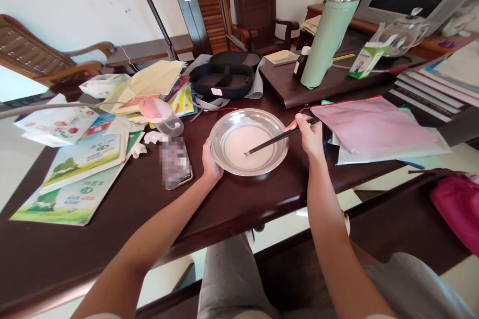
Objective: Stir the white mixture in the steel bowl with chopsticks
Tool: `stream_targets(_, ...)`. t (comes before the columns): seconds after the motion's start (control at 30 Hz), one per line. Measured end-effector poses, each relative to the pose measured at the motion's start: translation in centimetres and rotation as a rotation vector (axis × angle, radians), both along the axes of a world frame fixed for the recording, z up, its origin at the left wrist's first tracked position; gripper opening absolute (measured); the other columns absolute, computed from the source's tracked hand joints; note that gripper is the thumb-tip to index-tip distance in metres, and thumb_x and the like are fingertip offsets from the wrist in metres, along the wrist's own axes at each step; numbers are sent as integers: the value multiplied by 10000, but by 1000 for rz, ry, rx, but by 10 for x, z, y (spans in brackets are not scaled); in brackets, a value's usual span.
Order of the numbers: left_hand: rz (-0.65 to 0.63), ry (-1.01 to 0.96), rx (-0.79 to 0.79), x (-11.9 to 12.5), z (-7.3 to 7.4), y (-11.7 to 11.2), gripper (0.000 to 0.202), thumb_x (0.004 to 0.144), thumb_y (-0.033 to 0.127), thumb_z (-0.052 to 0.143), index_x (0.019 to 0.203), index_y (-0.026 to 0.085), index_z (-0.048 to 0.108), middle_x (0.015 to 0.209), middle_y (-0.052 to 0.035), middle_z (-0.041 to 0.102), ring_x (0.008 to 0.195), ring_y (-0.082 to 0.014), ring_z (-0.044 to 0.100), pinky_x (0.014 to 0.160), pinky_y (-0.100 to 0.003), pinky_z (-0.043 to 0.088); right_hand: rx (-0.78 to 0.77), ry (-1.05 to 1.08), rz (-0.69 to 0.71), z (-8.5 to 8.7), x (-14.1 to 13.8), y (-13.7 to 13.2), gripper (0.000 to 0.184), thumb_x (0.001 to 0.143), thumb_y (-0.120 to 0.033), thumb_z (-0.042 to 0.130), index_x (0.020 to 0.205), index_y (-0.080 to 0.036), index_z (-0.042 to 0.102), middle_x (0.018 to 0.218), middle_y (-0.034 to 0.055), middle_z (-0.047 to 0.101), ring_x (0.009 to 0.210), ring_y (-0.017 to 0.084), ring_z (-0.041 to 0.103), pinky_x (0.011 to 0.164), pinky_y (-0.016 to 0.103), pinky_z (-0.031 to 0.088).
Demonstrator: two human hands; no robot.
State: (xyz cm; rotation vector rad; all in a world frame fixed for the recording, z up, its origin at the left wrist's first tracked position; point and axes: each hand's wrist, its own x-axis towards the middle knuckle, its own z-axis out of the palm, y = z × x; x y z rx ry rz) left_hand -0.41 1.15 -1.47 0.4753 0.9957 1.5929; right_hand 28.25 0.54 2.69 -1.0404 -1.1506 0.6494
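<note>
A round steel bowl stands on the dark wooden table, with a pale, whitish mixture in its bottom. My left hand grips the bowl's left rim, its fingers partly hidden behind the wall. Black chopsticks are held in my right hand, closed around their upper end at the bowl's right side. Their tips dip into the mixture near the bowl's middle. To the left of my left hand lies a phone.
Workbooks, crumpled tissues and a pink-lidded clear cup lie left. Behind the bowl sits an open black case. A green thermos stands on a raised board at back right. A pink zip pouch lies right.
</note>
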Motion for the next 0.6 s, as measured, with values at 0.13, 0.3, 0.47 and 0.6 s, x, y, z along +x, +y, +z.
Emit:
stream_targets(0.13,-8,2,21,-2,-2,1,321,937,572,867,924,254,834,985,-37,898,1142,-314,851,1068,-406,654,-5,-48,67,0,-2,0,680,863,-940,838,685,-293,731,637,2,775,709,285,851,829,464,722)
stream_targets(0.3,-14,-3,28,-2,-5,1,359,914,600,872,947,245,831,970,-27,889,1074,-294,846,1047,-394,644,65,76,-90,-3,3,3,722,912,-928,799,615,-291,633,557,-17,696,674,267,841,804,441,721)
stream_targets(0.47,-16,1,31,-3,-6,2,372,898,607,880,962,244,829,964,-21,882,1089,-294,843,1066,-399,629,6,-23,74,-2,-1,-1,691,880,-923,838,652,-285,702,591,-11,733,667,263,832,787,432,715)
stream_targets(0.6,-7,-1,26,-2,-4,2,342,907,585,871,911,248,816,929,-21,875,1050,-289,843,1026,-386,638,21,-7,2,-2,0,1,694,870,-951,817,681,-294,699,621,-9,760,721,280,856,820,449,725)
